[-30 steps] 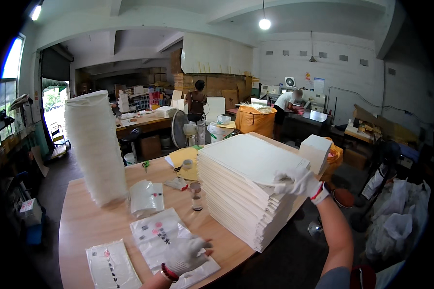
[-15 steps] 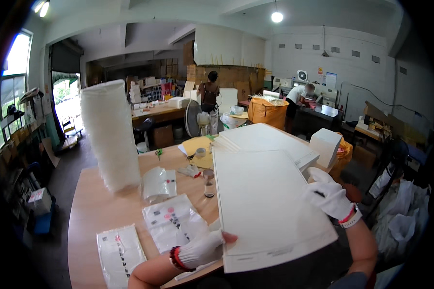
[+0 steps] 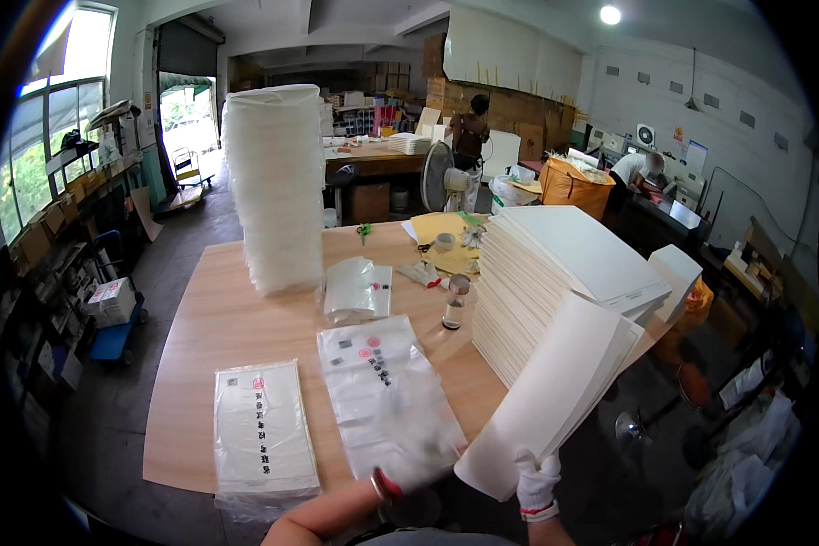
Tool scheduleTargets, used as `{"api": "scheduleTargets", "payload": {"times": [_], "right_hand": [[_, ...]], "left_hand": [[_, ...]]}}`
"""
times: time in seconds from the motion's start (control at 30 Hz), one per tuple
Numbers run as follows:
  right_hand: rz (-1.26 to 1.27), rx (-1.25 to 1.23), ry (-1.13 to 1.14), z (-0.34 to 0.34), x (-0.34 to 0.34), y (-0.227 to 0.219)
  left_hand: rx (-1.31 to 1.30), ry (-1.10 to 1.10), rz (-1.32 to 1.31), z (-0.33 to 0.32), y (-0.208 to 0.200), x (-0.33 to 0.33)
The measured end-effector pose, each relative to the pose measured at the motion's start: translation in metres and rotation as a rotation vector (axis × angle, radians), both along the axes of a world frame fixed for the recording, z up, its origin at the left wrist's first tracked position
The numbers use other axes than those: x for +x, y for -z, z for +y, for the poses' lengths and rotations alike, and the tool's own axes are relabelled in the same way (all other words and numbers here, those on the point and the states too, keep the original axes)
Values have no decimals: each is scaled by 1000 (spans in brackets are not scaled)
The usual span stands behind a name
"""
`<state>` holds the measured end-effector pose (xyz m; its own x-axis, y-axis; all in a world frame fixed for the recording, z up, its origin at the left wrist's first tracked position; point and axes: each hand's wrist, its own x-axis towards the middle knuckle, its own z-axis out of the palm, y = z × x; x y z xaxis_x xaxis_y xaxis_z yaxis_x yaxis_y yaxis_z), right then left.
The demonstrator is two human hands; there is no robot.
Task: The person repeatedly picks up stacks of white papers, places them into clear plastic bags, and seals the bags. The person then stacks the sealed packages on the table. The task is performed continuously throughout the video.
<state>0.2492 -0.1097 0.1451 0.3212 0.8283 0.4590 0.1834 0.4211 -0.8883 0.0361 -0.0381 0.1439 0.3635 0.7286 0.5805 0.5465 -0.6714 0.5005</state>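
Note:
My right hand (image 3: 537, 480), in a white knit glove with a red cuff, grips the lower edge of a thin stack of large white paper sheets (image 3: 551, 391). The sheets stand tilted and bent, in front of a tall pile of white paper (image 3: 519, 291). My left hand (image 3: 420, 441), also gloved, is smeared by motion over the near end of a printed clear plastic bag (image 3: 373, 364); its fingers cannot be made out. Left of it lies a flat stack of printed plastic bags (image 3: 264, 423), seemingly with white paper inside.
A tall stack of translucent plastic bags (image 3: 273, 191) stands at the table's (image 3: 187, 364) far left. Nearby are a folded plastic packet (image 3: 355, 289), a glass (image 3: 456, 305), a loose glove (image 3: 419, 273), green-handled scissors (image 3: 364, 232) and a tape roll (image 3: 444, 242). Two people work farther back.
My left hand has let go of the white sheets and moved onto the printed bag. The sheets, spread broad before, are now bent and tilted in my right hand. The view has swung left.

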Motion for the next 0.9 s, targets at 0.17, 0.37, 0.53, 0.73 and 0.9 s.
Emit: {"api": "scheduleTargets", "payload": {"times": [0.17,0.37,0.53,0.73,0.9], "right_hand": [[-311,-28,-61,-11,17,-4],[-1192,-213,-165,-5,17,26],[-1253,-783,-553,67,-12,57],[-832,-373,140,99,-15,117],[-1033,-710,-171,153,-26,109]], "left_hand": [[-543,-259,-277,78,5,-59],[-940,11,-505,105,10,-55],[-297,180,-176,43,30,30],[-573,-181,173,25,82,21],[124,-250,511,9,134,-12]]}}
